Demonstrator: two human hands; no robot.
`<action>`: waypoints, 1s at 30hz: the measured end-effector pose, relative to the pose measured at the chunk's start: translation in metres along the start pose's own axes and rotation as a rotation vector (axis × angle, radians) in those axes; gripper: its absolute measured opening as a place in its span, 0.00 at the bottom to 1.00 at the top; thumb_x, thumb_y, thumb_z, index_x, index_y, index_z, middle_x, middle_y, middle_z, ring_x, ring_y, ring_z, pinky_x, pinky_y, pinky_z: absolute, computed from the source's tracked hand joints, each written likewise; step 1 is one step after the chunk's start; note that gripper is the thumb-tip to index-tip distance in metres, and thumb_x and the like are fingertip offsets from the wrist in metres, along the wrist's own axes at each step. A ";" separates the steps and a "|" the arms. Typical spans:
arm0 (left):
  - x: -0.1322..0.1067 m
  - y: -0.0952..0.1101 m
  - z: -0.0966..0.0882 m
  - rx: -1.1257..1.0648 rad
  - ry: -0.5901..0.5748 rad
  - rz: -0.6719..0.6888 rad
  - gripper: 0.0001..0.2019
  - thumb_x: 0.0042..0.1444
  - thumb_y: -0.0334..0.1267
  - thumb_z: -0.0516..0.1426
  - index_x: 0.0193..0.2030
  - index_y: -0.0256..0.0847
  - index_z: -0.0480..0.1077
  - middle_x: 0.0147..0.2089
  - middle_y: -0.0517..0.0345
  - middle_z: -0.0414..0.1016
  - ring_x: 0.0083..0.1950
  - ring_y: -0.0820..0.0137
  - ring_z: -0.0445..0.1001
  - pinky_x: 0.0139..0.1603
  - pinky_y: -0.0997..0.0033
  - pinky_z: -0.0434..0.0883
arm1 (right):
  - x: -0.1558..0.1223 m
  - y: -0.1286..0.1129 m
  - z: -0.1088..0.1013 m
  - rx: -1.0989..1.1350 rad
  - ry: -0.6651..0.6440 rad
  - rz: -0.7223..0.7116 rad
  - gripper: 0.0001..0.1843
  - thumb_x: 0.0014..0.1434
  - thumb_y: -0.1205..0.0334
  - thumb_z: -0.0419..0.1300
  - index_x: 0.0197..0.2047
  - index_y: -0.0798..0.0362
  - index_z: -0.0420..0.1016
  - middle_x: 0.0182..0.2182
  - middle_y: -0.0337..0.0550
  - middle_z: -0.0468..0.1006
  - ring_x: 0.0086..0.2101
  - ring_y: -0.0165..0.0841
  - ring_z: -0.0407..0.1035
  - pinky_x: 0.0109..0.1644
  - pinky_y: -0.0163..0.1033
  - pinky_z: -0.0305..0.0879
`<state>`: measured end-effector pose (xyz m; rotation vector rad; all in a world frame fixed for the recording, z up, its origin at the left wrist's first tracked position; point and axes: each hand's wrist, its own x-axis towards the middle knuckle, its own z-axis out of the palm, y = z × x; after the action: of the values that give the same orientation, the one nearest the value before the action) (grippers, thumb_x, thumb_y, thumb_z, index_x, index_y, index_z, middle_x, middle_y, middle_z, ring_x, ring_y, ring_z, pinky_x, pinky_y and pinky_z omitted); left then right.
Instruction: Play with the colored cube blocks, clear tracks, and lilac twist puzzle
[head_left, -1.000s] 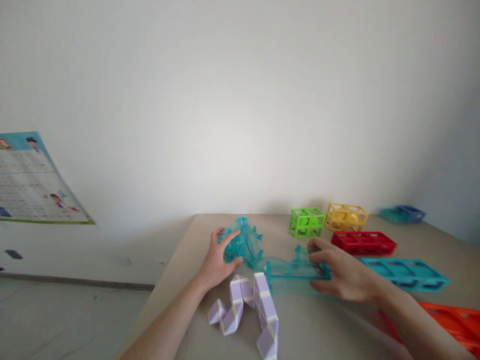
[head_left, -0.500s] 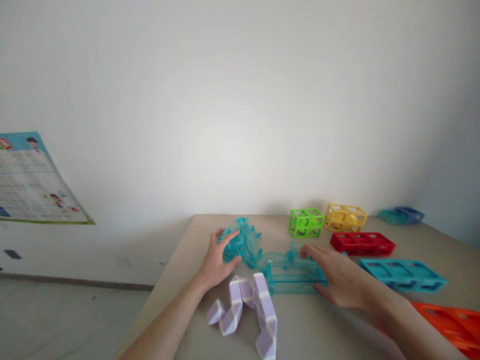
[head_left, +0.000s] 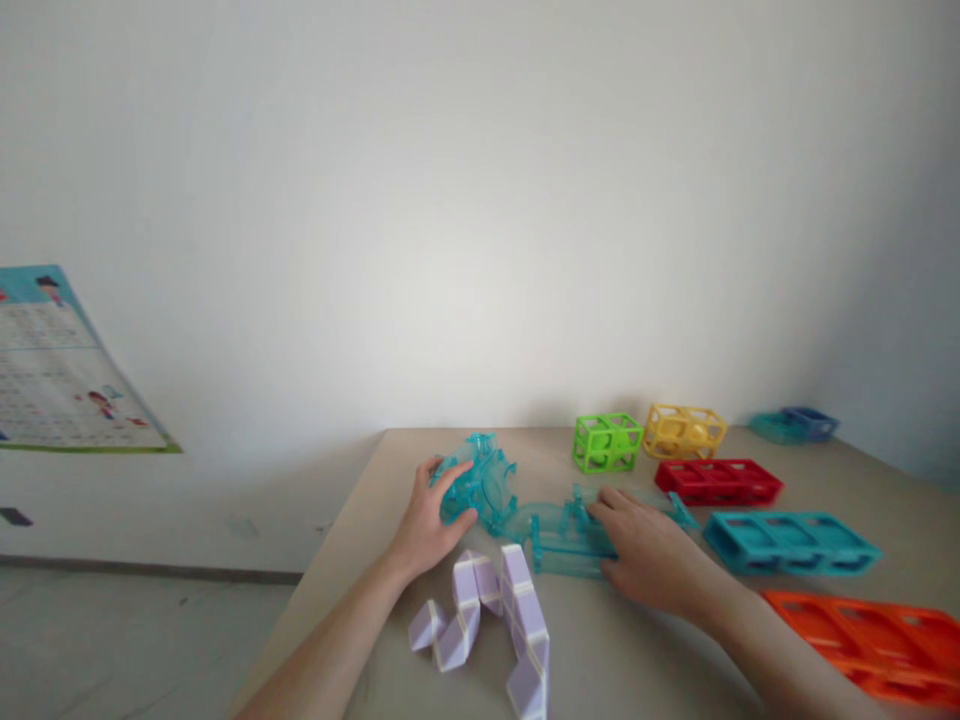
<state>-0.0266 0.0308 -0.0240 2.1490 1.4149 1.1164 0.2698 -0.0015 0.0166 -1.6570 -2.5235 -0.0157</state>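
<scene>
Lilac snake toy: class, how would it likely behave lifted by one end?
The lilac snake toy is a zigzag chain of wedges, so it would probably flex and swing, not stay rigid. Its flat faces suggest it slides, not rolls.

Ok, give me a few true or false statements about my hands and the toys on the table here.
1. The left hand grips the curved piece. True.
2. The snake lies untouched on the table. True.
3. The right hand holds the snake. False: it lies on the track.
4. The yellow cage stands left of the green cage. False: it stands to the right.
</scene>
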 end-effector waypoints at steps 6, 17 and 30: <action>0.000 0.000 0.000 -0.013 0.006 0.000 0.28 0.53 0.39 0.60 0.62 0.51 0.63 0.61 0.46 0.54 0.67 0.55 0.51 0.66 0.47 0.53 | 0.004 -0.002 0.008 0.002 -0.003 0.038 0.20 0.42 0.74 0.53 0.42 0.60 0.70 0.40 0.58 0.76 0.43 0.48 0.72 0.46 0.45 0.63; 0.000 0.001 -0.001 -0.020 0.001 0.006 0.27 0.54 0.39 0.59 0.62 0.50 0.62 0.61 0.46 0.54 0.66 0.55 0.52 0.66 0.46 0.52 | 0.003 -0.003 -0.008 -0.006 0.061 0.144 0.10 0.43 0.72 0.54 0.32 0.53 0.65 0.28 0.50 0.78 0.31 0.44 0.74 0.30 0.38 0.53; 0.001 0.004 -0.002 -0.011 0.006 0.011 0.27 0.53 0.39 0.59 0.62 0.48 0.63 0.60 0.45 0.56 0.66 0.54 0.53 0.66 0.47 0.53 | 0.001 0.012 -0.014 0.108 0.355 0.318 0.07 0.50 0.61 0.54 0.28 0.48 0.56 0.22 0.41 0.72 0.26 0.39 0.71 0.29 0.36 0.57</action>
<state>-0.0261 0.0297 -0.0197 2.1499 1.3975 1.1337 0.2817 0.0027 0.0301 -1.8063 -1.9552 -0.1290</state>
